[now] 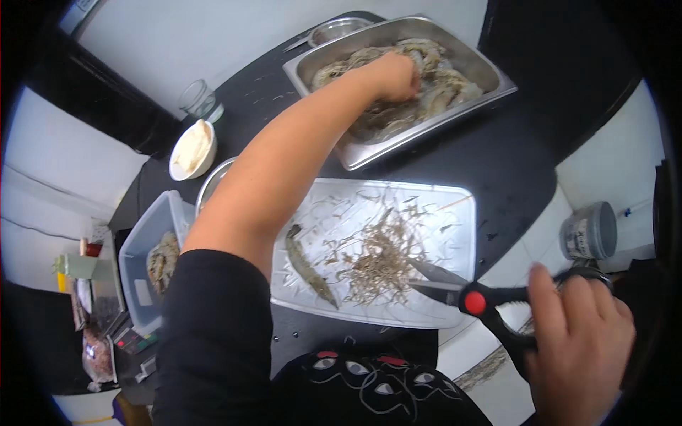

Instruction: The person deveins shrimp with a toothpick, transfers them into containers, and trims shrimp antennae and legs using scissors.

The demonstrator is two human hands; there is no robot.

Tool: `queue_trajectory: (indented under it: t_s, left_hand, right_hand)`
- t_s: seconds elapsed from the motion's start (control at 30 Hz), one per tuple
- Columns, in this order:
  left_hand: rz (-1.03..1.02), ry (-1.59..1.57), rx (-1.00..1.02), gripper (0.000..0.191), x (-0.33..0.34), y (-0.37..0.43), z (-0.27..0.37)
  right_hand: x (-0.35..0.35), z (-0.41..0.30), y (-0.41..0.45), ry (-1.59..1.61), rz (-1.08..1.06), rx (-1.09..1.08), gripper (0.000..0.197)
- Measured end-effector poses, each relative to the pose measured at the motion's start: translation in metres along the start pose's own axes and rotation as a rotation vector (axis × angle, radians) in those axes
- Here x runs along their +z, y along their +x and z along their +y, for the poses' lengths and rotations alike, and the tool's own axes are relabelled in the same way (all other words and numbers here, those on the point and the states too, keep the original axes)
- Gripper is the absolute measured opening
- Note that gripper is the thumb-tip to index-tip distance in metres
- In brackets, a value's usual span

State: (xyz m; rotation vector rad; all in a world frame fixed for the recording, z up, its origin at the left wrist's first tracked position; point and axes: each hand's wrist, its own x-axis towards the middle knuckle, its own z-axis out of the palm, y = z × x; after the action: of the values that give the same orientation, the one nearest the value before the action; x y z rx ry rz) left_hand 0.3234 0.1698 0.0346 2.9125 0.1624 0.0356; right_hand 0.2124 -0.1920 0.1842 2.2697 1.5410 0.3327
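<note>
My left hand (394,77) reaches into a deep stainless steel pan (421,136) of raw shrimp (439,101); its fingertips are among the shrimp, and whether they grip one is hidden. My right hand (583,341) holds black-handled kitchen scissors (474,302) with a red pivot, blades parted, above the right part of a white plastic tray (458,213). On that tray lies a pile of cut shrimp legs and feelers (381,261). One whole shrimp (308,266) lies to the left of the pile.
Left of the tray are a blue-grey plastic tub (136,266) with shrimp, a white bowl (205,160) with pale contents, a drinking glass (201,101) and a partly hidden metal bowl (205,194). Another metal bowl (338,31) stands behind the pan. A grey bucket (589,231) is at the right.
</note>
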Motion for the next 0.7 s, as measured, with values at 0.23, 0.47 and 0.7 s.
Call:
queue_trajectory:
  t_s: [0.23,0.47,0.7]
  left_hand:
    - [0.119,0.11,-0.09,0.011,-0.002,-0.009,-0.012]
    - [0.119,0.052,-0.121,0.008,-0.002,-0.007,0.001]
    - [-0.048,-0.27,-0.296,0.009,-0.056,-0.035,0.01]
  right_hand:
    - [0.047,0.013,0.008,0.367,-0.058,-0.088,0.044]
    - [0.087,-0.007,-0.022,0.708,0.062,0.169,0.051]
    - [0.111,-0.018,-0.044,0.856,0.064,0.254,0.06]
